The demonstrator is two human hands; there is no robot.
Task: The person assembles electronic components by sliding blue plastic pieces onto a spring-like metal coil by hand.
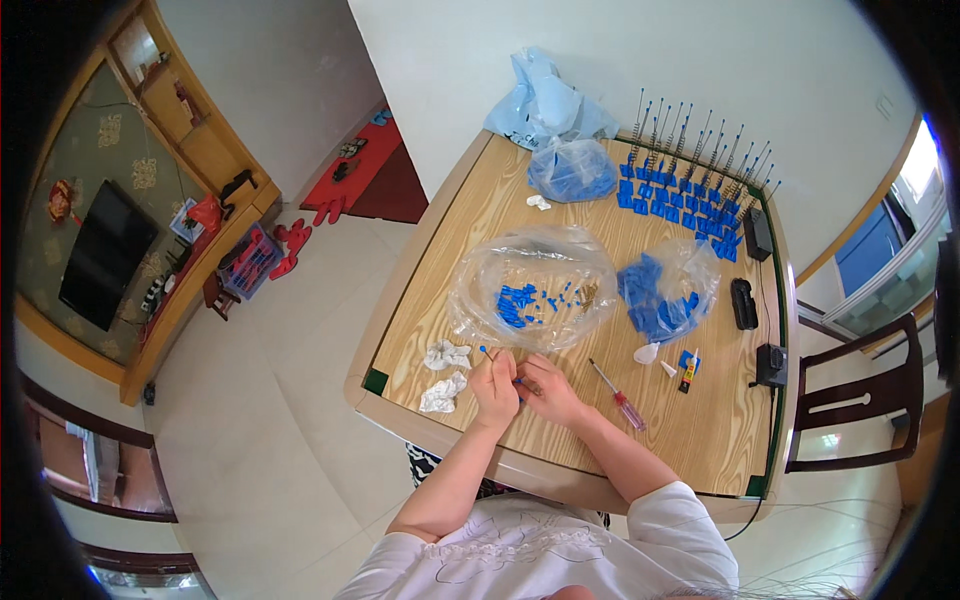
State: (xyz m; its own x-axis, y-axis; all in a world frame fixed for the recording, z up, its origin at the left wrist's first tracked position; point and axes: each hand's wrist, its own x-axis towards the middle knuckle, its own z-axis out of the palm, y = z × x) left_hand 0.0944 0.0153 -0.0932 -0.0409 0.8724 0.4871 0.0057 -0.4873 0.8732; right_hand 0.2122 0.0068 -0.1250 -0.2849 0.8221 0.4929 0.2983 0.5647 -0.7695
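Close together over the table's near edge, my left hand (493, 390) and my right hand (549, 388) are both closed around a small blue piece (518, 382). Only bits of it show between the fingers. A thin stem with a blue tip (483, 348) sticks out above my left hand. Just beyond lies an open clear plastic bag (470, 300) with small blue parts (515, 305) and some brass-coloured bits (588, 293). Crumpled white tissues (443, 392) rest left of my left hand. A screwdriver (628, 408) with a clear reddish handle lies right of my right hand.
Rows of blue blocks with upright springs and blue-tipped rods (680, 195) stand at the far right. Bags of blue pieces (660, 295) (570, 170) sit nearby. A small glue tube (689, 372) and black devices (771, 365) lie right. A dark chair (860, 400) stands beside the table.
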